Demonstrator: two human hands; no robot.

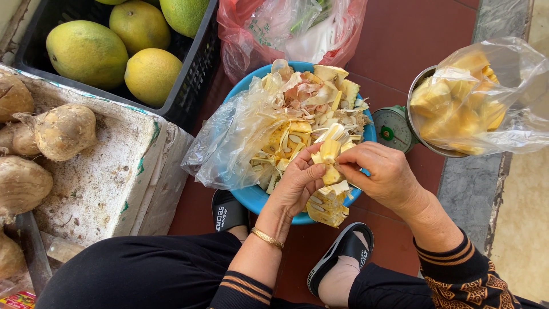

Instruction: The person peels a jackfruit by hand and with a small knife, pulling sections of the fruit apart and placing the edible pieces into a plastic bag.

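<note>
Both my hands hold one piece of yellow jackfruit (pixel 330 150) over a blue basin (pixel 255 196). My left hand (pixel 297 184) grips its lower left side with the fingers curled round it. My right hand (pixel 382 171) pinches its right side, thumb and fingers on the pale fibres. More jackfruit rind and fibres (pixel 320 94) fill the basin, partly under a clear plastic bag (pixel 231 140). Another chunk (pixel 327 207) hangs at the basin's front rim below my hands.
A metal scale pan (pixel 416 94) with a clear bag of peeled yellow pods (pixel 466 97) sits at right on a small green scale (pixel 390 129). A black crate of green-yellow fruit (pixel 114 51) is top left, a foam box with brown tubers (pixel 63 131) at left, a red bag (pixel 240 40) behind.
</note>
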